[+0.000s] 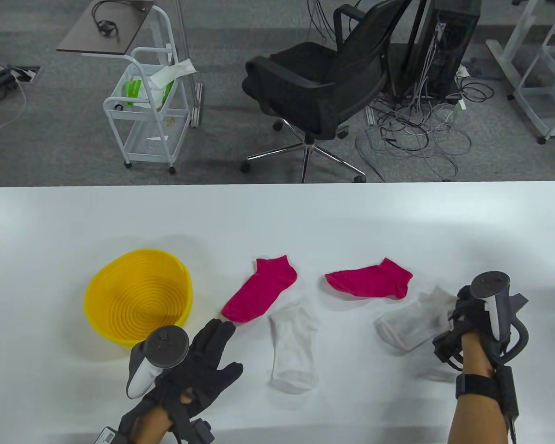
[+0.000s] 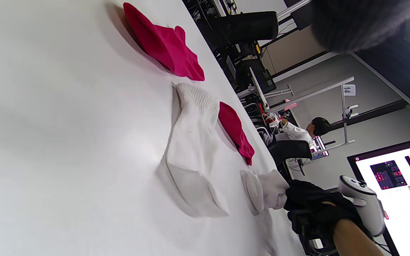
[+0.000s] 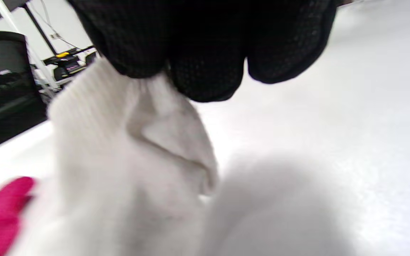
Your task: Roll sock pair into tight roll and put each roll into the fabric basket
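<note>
Two pink socks lie flat on the white table: one (image 1: pixel 261 296) left of centre, the other (image 1: pixel 371 279) to its right. A white sock (image 1: pixel 294 349) lies flat below them, also seen in the left wrist view (image 2: pixel 190 149). My right hand (image 1: pixel 462 319) pinches the cuff of a second white sock (image 1: pixel 414 321), lifted and blurred, its fingertips (image 3: pixel 205 67) closed on the fabric (image 3: pixel 130 160). My left hand (image 1: pixel 208 356) hovers open, fingers straight, with its tips at the toe of the left pink sock. The yellow basket (image 1: pixel 138 296) stands empty at the left.
The table's far edge (image 1: pixel 277 185) runs across the middle of the table view. Beyond it stand a black office chair (image 1: pixel 323 78), a white trolley (image 1: pixel 148 106) and a tangle of cables on the floor.
</note>
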### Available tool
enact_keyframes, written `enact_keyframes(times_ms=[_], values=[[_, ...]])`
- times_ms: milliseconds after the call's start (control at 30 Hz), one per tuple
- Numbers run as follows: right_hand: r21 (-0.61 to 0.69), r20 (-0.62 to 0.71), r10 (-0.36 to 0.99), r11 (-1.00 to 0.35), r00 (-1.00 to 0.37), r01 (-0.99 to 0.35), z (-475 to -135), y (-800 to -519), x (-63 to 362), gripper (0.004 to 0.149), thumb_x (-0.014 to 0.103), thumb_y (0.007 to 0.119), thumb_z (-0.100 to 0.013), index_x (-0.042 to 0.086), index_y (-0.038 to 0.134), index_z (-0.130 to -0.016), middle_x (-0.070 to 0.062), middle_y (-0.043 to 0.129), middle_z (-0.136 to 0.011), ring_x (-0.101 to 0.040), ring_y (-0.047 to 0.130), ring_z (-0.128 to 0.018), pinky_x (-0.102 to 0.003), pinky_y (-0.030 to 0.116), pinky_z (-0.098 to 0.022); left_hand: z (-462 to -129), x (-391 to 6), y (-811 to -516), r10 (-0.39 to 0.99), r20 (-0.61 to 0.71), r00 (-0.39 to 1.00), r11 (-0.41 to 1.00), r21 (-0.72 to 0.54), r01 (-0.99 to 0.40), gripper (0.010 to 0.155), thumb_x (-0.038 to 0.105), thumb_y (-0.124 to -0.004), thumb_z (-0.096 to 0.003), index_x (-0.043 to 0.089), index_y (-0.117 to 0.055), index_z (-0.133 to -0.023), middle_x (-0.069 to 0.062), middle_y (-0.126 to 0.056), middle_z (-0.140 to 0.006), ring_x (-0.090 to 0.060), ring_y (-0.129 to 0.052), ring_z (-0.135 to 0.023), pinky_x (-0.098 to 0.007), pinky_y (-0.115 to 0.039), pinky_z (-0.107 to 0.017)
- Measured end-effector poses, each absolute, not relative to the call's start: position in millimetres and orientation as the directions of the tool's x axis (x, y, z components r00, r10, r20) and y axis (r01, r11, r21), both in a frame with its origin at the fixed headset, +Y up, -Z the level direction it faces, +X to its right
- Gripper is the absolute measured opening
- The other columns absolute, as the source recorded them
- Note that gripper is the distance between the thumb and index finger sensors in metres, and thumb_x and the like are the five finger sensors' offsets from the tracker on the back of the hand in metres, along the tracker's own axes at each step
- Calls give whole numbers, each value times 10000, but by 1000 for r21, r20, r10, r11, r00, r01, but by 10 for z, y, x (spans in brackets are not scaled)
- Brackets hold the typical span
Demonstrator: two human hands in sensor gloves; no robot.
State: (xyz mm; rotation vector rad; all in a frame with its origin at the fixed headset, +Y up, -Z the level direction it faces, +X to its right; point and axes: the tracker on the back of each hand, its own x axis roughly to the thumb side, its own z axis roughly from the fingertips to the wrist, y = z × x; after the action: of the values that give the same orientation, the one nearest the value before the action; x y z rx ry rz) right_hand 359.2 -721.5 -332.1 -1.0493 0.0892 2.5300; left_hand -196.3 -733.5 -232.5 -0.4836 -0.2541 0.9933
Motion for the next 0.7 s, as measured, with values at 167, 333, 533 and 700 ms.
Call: enact_keyframes(times_ms=[167, 333, 533, 700], values=[[-122, -590, 439, -878, -678, -463, -3150, -6822, 3383, 402, 309, 836, -422, 376, 753, -809, 26, 880, -852, -98, 974, -585, -439, 837, -507, -2309, -1962, -7325, 849, -6, 528, 455, -500, -737, 845, 639, -702, -378, 396, -231, -1037, 13, -59, -1126, -282, -78, -1103, -575, -134, -728], [-109, -448, 503, -851, -739, -513, -2985, -6413, 3062, 389, 311, 835, -422, 378, 773, -800, 21, 895, -840, -101, 981, -571, -439, 842, -499, -2290, -2007, -7291, 860, -7, 509, 443, -484, -755, 844, 639, -702, -379, 397, -232, -1037, 13, -62, -1126, -282, -79, -1103, -575, -134, -728], [-87, -272, 544, -835, -794, -543, -2822, -6031, 2630, 378, 314, 839, -421, 380, 792, -790, 19, 912, -825, -104, 987, -554, -437, 845, -485, -2282, -2024, -7290, 860, -16, 510, 439, -486, -756, 844, 638, -703, -378, 396, -234, -1036, 11, -64, -1126, -283, -81, -1102, -574, -135, -728], [-31, -102, 577, -816, -811, -577, -2701, -5828, 2205, 375, 318, 838, -422, 385, 796, -788, 22, 913, -825, -104, 988, -553, -436, 844, -485, -2275, -2049, -7279, 865, -21, 501, 431, -480, -764, 845, 637, -704, -378, 396, -234, -1037, 10, -66, -1127, -285, -83, -1103, -574, -137, -728]])
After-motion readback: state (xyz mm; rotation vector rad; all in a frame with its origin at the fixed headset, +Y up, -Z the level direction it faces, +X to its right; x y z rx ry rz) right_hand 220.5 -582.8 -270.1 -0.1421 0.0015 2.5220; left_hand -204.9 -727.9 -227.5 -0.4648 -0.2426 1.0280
